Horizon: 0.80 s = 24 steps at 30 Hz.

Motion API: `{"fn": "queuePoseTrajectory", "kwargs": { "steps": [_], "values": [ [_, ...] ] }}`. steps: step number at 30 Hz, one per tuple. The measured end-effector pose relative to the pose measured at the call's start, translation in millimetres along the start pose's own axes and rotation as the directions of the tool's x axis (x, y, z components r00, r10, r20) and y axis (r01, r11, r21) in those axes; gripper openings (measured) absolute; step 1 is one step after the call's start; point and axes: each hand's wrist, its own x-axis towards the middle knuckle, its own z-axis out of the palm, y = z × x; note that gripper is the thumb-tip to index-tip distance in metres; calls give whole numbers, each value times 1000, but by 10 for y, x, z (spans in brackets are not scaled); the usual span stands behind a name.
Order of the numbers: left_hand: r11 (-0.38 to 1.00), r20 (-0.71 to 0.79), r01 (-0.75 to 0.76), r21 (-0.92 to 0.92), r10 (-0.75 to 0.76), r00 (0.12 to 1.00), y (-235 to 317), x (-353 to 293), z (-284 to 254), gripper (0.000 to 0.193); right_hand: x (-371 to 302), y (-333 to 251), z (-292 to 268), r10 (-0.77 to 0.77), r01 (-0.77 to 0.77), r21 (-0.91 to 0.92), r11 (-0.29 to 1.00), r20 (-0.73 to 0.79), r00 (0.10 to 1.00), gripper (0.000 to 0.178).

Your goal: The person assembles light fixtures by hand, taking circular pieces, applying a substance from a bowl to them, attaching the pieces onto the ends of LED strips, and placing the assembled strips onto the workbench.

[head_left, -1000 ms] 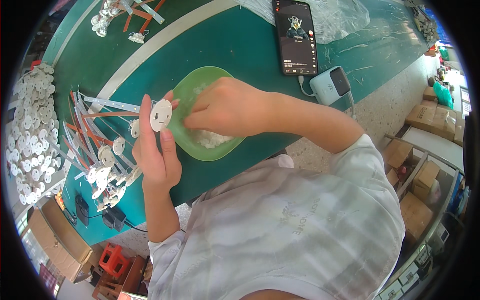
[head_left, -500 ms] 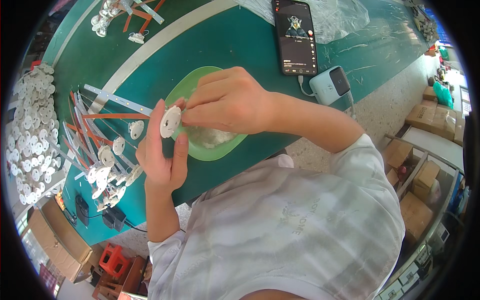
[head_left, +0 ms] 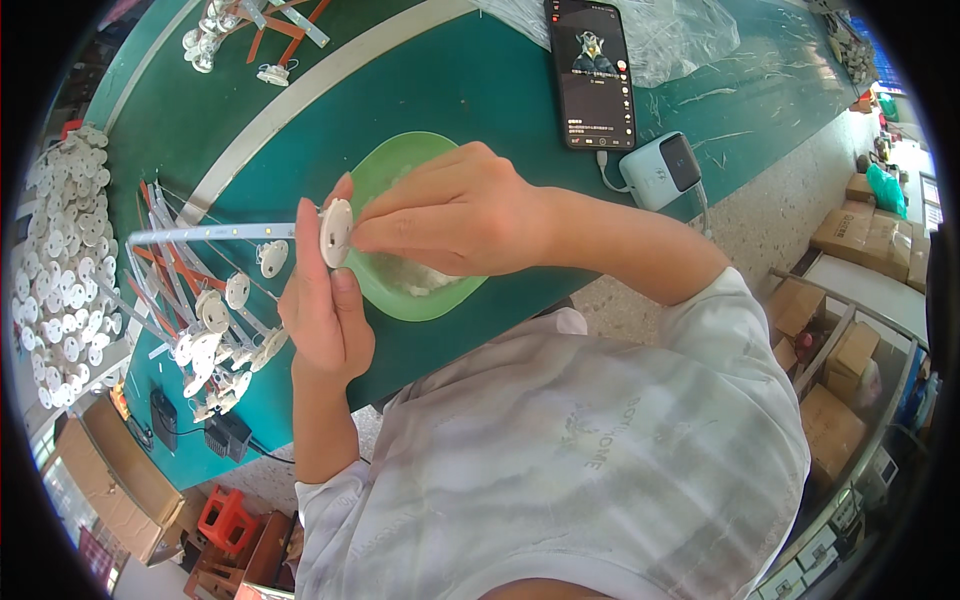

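Note:
My left hand (head_left: 325, 315) grips a white round disc (head_left: 336, 232) with small holes in its face, tilted upright between thumb and fingers. A narrow light strip (head_left: 212, 233) with small yellowish dots extends leftward from behind that hand. Fingers pressed together, my right hand (head_left: 465, 210) reaches in from the right and its fingertips touch the disc's face. Whatever those fingertips pinch, if anything, is hidden. Beneath the right hand lies a green dish (head_left: 385, 150) containing small whitish pieces (head_left: 425, 280), partly covered by the hand.
Left of my hands lies a tangle of white discs (head_left: 205, 350) with grey and orange strips. A large heap of white discs (head_left: 70, 270) is at far left. A phone (head_left: 592, 75) is cabled to a power bank (head_left: 660, 170); clear plastic sheeting (head_left: 690, 40) lies behind them.
The light strip has swung so that its far end sits lower and nearer. The disc has turned more edge-on and shifted slightly left and up, with the right fingertips now against its face.

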Motion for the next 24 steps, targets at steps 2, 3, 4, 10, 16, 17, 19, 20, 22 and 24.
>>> {"fn": "queuePoseTrajectory", "kwargs": {
  "steps": [2, 3, 4, 10, 16, 17, 19, 20, 22, 24],
  "values": [
    [994, 52, -60, 86, 55, 997, -5, -3, -7, 50, 21, 40, 30, -39, 40, 13, 999, -65, 997, 18],
    [994, 52, -59, 87, 55, 997, 0, 1, -11, 50, 35, 52, 45, -76, 80, 26, 996, -132, 988, 16],
    [990, 49, -95, 106, 90, 995, 5, 5, -12, 49, 43, 49, 54, -76, 80, 26, 996, -132, 988, 16],
    [985, -2, -131, 116, 132, 991, -19, -20, -11, 48, 56, -2, 51, -9, 18, 51, 999, -168, 986, 12],
    [983, -29, -158, 95, 161, 987, -1, -22, -7, 50, 34, -23, 88, -4, 14, 65, 998, -158, 987, 12],
    [985, -25, -146, 88, 149, 989, 0, -32, -9, 50, 28, -26, 88, 1, 9, 66, 998, -156, 988, 13],
    [988, -30, -128, 89, 131, 991, 16, -45, -18, 50, 26, -42, 90, 4, 6, 69, 998, -154, 988, 13],
    [990, -35, -109, 90, 113, 993, 22, -45, -23, 50, 21, -53, 91, 42, -33, 80, 996, -115, 993, 14],
    [991, -53, -104, 85, 109, 993, -4, -33, -17, 50, 12, -44, 81, 80, -73, 87, 994, -73, 994, 15],
    [992, -69, -98, 81, 104, 992, -20, -25, -39, 49, 37, -27, 41, 61, -57, 162, 985, -21, 998, 17]
  ]
}}
